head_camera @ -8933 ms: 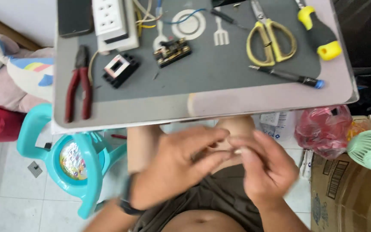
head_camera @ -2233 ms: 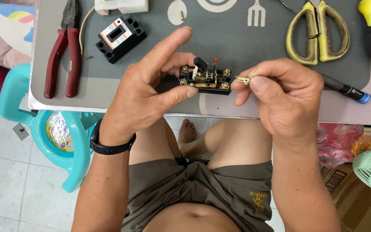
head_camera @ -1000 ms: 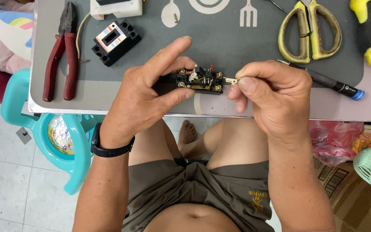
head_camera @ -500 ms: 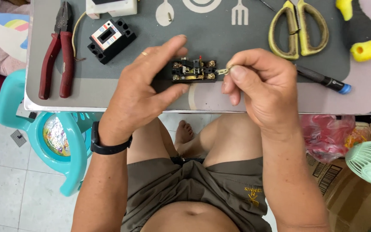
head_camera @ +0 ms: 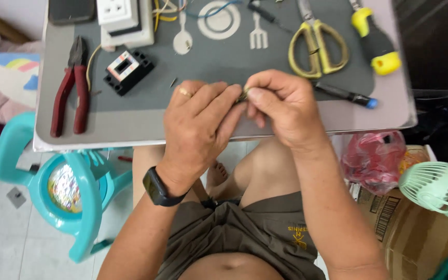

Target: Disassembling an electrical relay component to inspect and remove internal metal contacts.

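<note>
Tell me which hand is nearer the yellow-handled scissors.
Right. The right hand sits just below the scissors; the left hand lies farther off, down-left of them.

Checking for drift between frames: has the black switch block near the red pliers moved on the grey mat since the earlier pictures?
No. The black switch block lies just right of the red pliers on the grey mat as before; only the camera view shifted.
</note>
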